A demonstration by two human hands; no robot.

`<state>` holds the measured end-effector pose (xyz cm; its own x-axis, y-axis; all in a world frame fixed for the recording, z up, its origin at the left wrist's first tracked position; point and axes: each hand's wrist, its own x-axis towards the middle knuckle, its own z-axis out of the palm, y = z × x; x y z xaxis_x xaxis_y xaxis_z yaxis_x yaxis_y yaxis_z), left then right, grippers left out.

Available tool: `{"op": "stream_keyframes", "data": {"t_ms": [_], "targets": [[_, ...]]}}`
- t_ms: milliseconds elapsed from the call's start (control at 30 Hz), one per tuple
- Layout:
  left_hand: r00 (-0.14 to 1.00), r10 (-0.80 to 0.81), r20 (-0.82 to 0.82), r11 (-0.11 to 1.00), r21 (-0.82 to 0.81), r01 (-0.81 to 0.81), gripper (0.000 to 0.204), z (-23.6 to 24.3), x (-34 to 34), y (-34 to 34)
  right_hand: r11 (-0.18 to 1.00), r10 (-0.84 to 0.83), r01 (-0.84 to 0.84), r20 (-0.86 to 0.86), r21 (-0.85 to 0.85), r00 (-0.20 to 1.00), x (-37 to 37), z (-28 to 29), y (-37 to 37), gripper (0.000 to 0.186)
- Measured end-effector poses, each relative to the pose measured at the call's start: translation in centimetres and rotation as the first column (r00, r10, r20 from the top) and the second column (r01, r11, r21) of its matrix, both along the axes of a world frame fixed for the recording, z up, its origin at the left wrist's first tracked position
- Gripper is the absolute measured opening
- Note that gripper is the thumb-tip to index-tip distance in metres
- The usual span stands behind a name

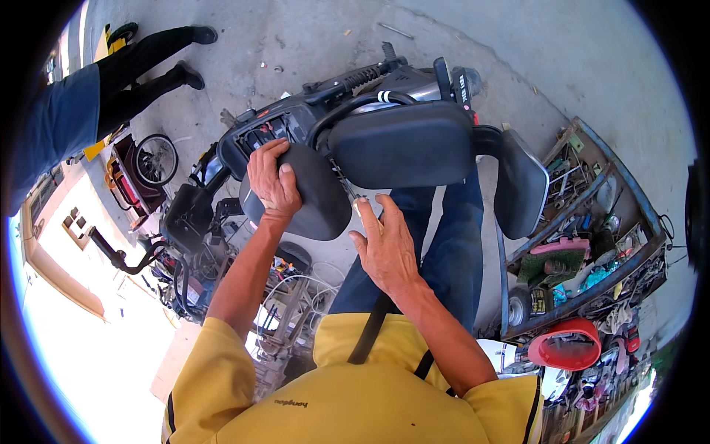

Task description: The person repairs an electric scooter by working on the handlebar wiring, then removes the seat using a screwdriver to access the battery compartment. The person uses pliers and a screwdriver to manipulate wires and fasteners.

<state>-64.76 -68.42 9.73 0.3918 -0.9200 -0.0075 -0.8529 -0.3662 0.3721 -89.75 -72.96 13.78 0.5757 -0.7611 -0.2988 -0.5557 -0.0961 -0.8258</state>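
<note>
A black electric scooter (pixel 347 85) stands across in front of me. My left hand (pixel 274 181) is over the edge of its smaller black seat (pixel 314 192), fingers bent on the padding and thumb pressed against it. The seat looks tilted, and an uncovered bay with wiring (pixel 270 132) shows just beyond it. Close to the gap between the seats is my right hand (pixel 386 248), its fingers apart and partly bent. Something small and pale shows at the index fingertip; I cannot make out what it is. The longer rear seat (pixel 403 144) lies beside this gap, with a padded backrest (pixel 520 185) farther right.
On the right, a metal-framed bin (pixel 621 159) holds tools and parts. A red helmet (pixel 566 345) lies near it. Wires and scrap (pixel 296 303) are at lower left. Another person's legs (pixel 144 63) and a wheeled cart (pixel 137 177) are at far left.
</note>
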Motion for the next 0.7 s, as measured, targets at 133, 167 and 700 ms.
{"op": "stream_keyframes", "data": {"t_ms": [133, 167, 700], "targets": [[1.000, -0.012, 0.006, 1.000, -0.006, 0.012, 0.037, -0.1, 0.1, 0.2, 0.784, 0.208, -0.048, -0.188, 0.619, 0.960, 1.1, 1.4, -0.8, 0.024], [1.000, -0.010, -0.002, 1.000, -0.004, 0.010, 0.037, -0.1, 0.1, 0.1, 0.896, 0.203, -0.143, -0.101, 0.421, 0.974, 0.9, 1.0, -0.4, 0.023], [1.000, 0.010, -0.002, 1.000, 0.013, -0.010, 0.037, 0.3, -0.3, 0.2, 0.923, 0.369, -0.357, 0.068, -0.143, 0.927, -1.4, -1.6, -0.4, 0.038]]}}
